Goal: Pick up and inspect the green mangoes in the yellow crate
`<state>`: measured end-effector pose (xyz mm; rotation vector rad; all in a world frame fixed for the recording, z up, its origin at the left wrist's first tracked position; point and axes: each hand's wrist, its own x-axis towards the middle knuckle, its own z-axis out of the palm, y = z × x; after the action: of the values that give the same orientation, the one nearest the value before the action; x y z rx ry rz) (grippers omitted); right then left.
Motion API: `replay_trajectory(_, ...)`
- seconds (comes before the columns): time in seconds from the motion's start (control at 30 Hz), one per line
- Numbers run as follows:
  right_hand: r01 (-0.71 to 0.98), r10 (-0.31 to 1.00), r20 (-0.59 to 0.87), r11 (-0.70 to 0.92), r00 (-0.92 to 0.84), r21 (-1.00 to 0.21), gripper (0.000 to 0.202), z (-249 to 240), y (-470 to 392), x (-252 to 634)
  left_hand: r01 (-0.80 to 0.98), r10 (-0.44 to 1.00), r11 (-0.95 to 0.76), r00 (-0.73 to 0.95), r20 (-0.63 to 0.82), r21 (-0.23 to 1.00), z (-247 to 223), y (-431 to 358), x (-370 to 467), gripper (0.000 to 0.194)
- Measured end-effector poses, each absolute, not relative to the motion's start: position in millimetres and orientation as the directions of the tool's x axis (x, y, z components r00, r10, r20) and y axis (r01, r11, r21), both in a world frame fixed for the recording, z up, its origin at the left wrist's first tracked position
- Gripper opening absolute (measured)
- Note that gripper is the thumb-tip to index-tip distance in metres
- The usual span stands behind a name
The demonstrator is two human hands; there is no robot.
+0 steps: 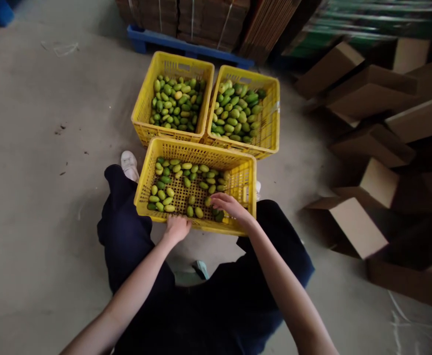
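Observation:
A yellow plastic crate [195, 145] stands between my knees, tilted slightly in view, with oval green and yellowish fruits [187, 182] like small mangoes spread thinly over its slotted floor. My left hand [178, 229] is closed over the near rim of this crate. Inside its right half is my right hand [229, 204], fingers curled at a yellow-green fruit [208, 201]; the hand hides part of the grip. Several more fruits [218, 215] lie beneath that hand, and a pair, one of them a yellowish fruit [198, 212], rests near the front wall.
Beyond stand two fuller yellow crates, the left crate [142, 101] and the right crate [273, 118], side by side. Behind them, stacked flat cardboard [212, 22] sits on a blue pallet [164, 42]. Open cardboard boxes [359, 222] crowd the floor at right.

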<state>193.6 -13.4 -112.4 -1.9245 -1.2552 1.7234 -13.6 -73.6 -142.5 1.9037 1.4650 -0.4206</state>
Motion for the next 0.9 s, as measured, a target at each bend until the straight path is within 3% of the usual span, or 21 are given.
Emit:
replay_trajectory(0.17,0.66,0.833,-0.541,-0.343,-0.114,-0.668,0.018,-109,2,183,0.953,0.639,-0.071,0.271,-0.72,0.296,-149,-61,-14,0.045)
replay_trajectory(0.27,0.87,0.84,-0.519,-0.128,-0.16,-0.475,0.026,-96,3,164,0.967,0.55,-0.041,0.233,-0.802,0.253,-170,-32,-12,0.034)
replay_trajectory(0.37,0.945,0.81,-0.556,-0.006,-0.188,-0.328,0.031,-82,-3,154,0.987,0.531,0.004,0.135,-0.837,0.162,-199,4,-12,0.031)
replay_trajectory(0.57,0.972,0.799,-0.585,-0.007,-0.135,-0.234,0.033,-60,-21,169,0.995,0.571,0.091,-0.014,-0.821,0.047,-241,29,-28,0.038)
replay_trajectory(0.77,0.942,0.785,-0.6,-0.065,-0.155,-0.328,0.039,-36,-25,195,0.988,0.582,0.136,-0.023,-0.813,0.07,-251,20,-28,0.038)
replay_trajectory(0.9,0.948,0.809,-0.58,-0.11,-0.09,-0.3,0.043,-31,-19,205,0.987,0.601,0.118,0.018,-0.799,0.111,-253,17,-21,0.038)
